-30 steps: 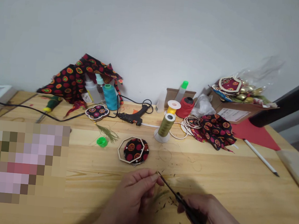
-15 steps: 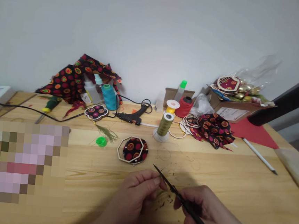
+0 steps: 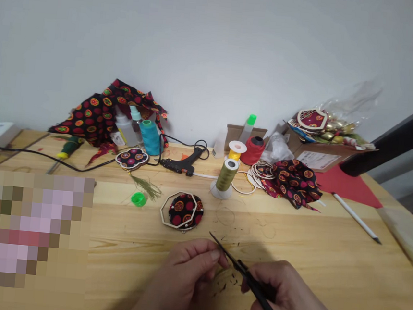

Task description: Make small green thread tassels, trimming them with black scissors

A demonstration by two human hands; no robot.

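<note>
My right hand [image 3: 277,291] is closed around a pair of black scissors [image 3: 231,259], whose long thin blades point up and left. The blades pass just by the fingertips of my left hand [image 3: 191,269]. Thumb and forefinger of that hand are pinched together; whatever lies between them is too small or hidden to make out. Small dark scraps [image 3: 222,287] are scattered on the wood below the blades. Beyond my left hand lies a round patterned fabric piece [image 3: 187,209] with white beads along its edge, and a pale octagonal frame [image 3: 162,211] partly overlaps it.
An olive thread spool [image 3: 227,176] stands mid-table, with a black glue gun [image 3: 182,165] to its left. A green cap [image 3: 138,199] sits beside a tasselled ornament [image 3: 132,158]. Patterned cloth [image 3: 296,182], a white pencil [image 3: 356,218] and a cardboard box [image 3: 315,155] are on the right.
The camera view has shifted slightly. The scissors look a little more closed by my left fingertips; both hands stay in nearly the same place.
</note>
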